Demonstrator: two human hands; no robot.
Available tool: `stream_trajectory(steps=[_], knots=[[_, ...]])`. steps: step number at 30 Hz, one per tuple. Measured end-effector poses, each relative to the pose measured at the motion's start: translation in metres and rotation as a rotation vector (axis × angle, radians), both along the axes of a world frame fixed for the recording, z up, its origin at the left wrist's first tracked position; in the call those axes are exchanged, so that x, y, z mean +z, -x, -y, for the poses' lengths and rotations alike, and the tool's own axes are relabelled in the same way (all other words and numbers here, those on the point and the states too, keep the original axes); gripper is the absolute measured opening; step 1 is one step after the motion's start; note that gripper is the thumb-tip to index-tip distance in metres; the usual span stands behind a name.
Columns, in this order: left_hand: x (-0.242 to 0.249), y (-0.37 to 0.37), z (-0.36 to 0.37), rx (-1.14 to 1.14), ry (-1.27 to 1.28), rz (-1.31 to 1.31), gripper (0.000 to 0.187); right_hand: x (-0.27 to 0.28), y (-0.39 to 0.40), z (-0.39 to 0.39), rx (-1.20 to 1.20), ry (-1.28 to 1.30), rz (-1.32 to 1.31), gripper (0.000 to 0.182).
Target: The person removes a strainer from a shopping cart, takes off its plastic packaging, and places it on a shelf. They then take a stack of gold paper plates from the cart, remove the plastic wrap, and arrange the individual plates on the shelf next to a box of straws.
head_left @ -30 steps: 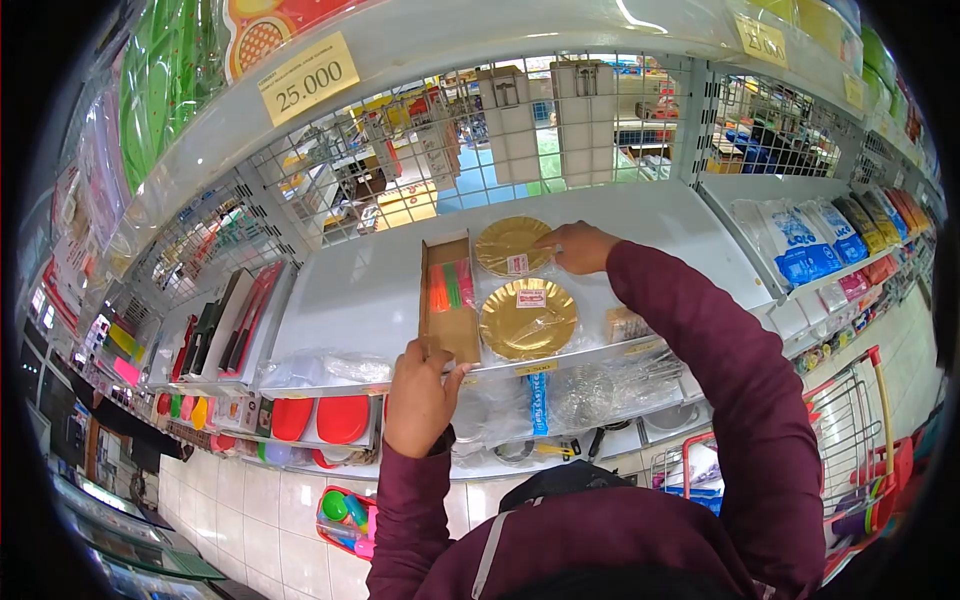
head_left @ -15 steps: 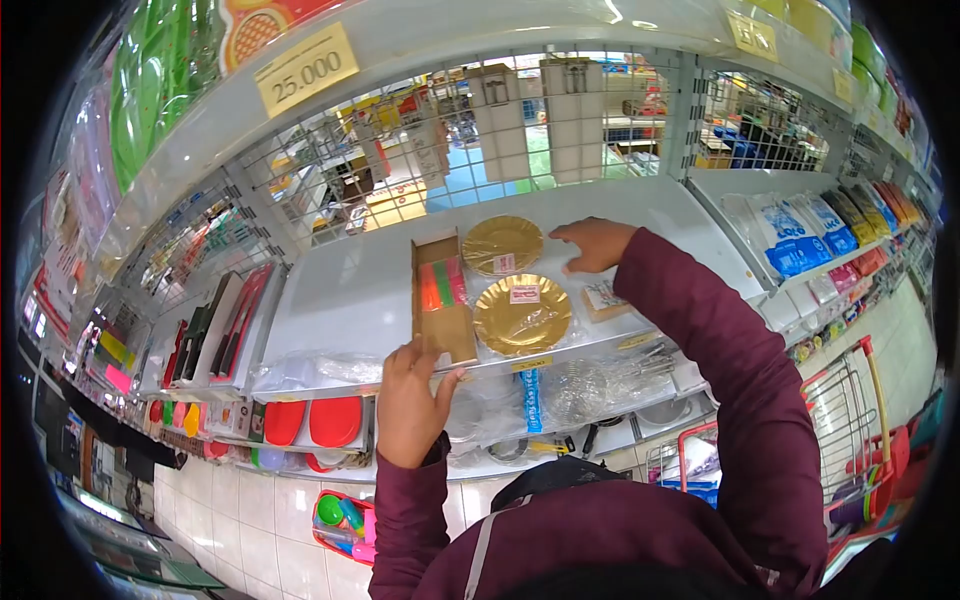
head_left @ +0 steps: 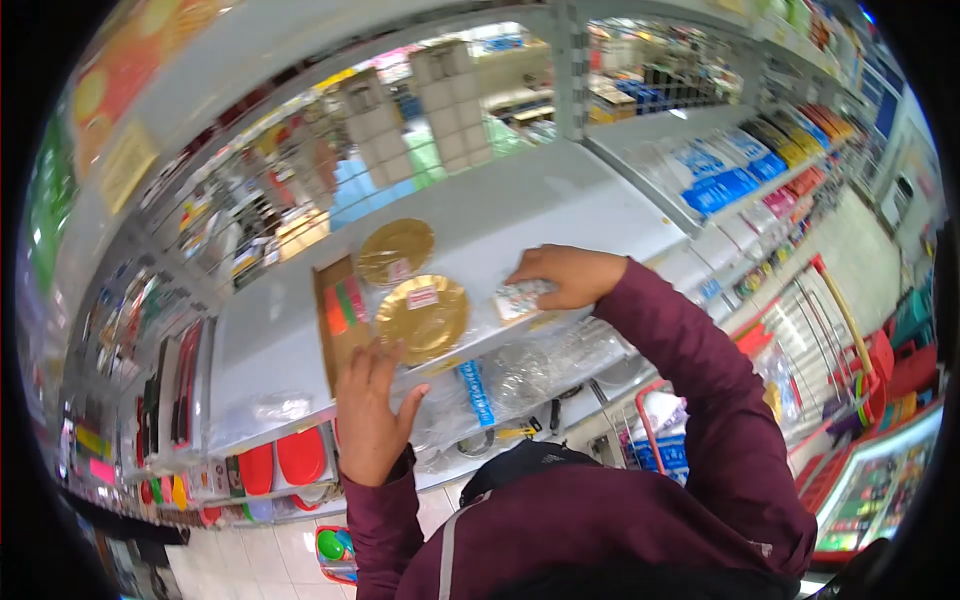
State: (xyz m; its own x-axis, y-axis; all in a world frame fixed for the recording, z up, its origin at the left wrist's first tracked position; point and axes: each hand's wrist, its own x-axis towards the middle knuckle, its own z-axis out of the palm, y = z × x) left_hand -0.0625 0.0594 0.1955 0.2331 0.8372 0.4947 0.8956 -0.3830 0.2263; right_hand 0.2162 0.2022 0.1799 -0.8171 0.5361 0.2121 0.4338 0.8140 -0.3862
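Note:
My right hand reaches over the shelf, its fingers closed on a small light-coloured pack with a printed pattern. My left hand is at the shelf's front edge with fingers spread and thumb apart, holding nothing. Its fingertips overlap the near end of a long open cardboard box, which contains orange, green and pink packets. Just right of the box are gold round plates in clear wrap: a front stack and a back one, each with a white and red label.
The grey shelf is backed by wire mesh. Blue and white packs line the right-hand shelf. Red items and wrapped utensils sit on lower shelves. A shopping cart stands at right, and a red basket is on the floor.
My right hand has come down from beside the back plates onto the small pack. My left hand stays near the box's front end, fingers spread. The view has shifted right and tilted.

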Motion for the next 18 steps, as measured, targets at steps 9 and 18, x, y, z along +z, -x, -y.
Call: stream_trajectory(steps=[9, 18], knots=[[-0.010, -0.012, -0.005, -0.053, 0.122, -0.036, 0.041, -0.014, -0.003, 0.025, -0.258, -0.061, -0.085, 0.043], [-0.007, -0.031, 0.020, -0.103, -0.229, 0.095, 0.034, -0.031, -0.225, 0.181, -1.018, -0.081, -0.699, 0.040]])
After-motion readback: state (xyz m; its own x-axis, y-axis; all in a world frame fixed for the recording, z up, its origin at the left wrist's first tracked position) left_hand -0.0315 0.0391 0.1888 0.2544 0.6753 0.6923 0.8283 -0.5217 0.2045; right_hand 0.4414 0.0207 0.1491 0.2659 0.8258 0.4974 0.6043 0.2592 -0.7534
